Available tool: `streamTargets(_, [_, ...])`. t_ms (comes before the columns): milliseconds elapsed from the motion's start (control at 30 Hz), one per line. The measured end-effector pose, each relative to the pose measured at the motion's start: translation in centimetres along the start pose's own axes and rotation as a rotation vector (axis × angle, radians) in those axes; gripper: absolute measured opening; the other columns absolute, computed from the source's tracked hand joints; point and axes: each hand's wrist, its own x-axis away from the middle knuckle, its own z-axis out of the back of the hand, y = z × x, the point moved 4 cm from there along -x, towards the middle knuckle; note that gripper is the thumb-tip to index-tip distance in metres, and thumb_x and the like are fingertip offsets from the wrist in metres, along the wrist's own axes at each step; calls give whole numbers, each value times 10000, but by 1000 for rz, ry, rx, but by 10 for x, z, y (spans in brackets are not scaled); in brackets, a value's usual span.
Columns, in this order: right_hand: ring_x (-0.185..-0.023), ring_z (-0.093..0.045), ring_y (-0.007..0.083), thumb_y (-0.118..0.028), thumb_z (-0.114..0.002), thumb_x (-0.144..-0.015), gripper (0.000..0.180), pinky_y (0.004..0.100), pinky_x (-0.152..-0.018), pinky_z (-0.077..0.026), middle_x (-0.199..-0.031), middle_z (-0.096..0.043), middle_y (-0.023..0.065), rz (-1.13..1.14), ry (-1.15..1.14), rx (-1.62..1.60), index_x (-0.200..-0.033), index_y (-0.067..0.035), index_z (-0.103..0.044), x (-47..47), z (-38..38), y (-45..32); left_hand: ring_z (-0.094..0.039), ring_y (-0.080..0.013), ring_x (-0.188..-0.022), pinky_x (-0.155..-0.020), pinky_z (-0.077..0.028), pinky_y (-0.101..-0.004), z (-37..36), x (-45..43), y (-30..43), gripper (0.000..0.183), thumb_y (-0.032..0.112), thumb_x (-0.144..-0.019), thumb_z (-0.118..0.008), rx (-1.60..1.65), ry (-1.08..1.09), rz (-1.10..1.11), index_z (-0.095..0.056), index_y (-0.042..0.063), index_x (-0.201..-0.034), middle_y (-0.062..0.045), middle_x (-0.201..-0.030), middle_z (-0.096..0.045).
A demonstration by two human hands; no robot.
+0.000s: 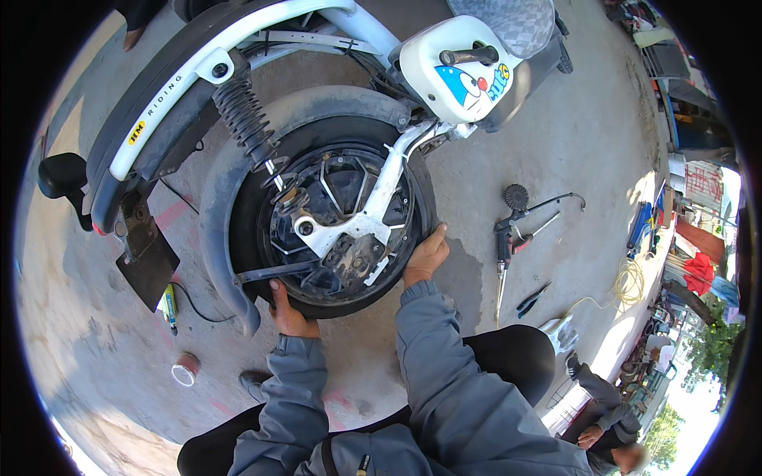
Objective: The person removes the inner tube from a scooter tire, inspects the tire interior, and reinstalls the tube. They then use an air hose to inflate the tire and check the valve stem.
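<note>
A white electric scooter's rear wheel, with a black hub and tire, stands before me under a grey mudguard. My left hand grips the lower left of the tire, thumb up beside a metal stay. My right hand is on the tire's lower right, its fingers partly hidden behind the edge. A white swingarm runs to the hub, where a dirty brake unit sits. A coil-spring shock absorber slants down to the swingarm's end.
On the concrete right of the wheel lie an air inflator with gauge, a screwdriver and pliers. A coiled yellow hose lies farther right. A small tub and a green tube are at left. Another person sits at lower right.
</note>
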Motion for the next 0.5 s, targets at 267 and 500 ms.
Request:
streamTargets(267, [-774,-648,518,-555,-321,-1119,828,596,-753,-466,-795,-674,350,71,-55,305,-840,126,-700,-8,5,-27,-652,-309,-1249,-1090,-529,-472,-13,-6,7,689,488,-993,-735,-46,-13,53,-567,1,-1450,-147,-1438,-631])
streamTargets(500, [-752,-637,537,-561,-297,-1130,875,590,-751,-467,-763,-653,378,64,-281,266,-794,155,-671,-29,-2,-44,-644,-258,-1183,-1062,-498,-393,12,34,-49,719,627,-1028,-605,-266,215,-223,-635,-28,-1323,-140,-1320,-684])
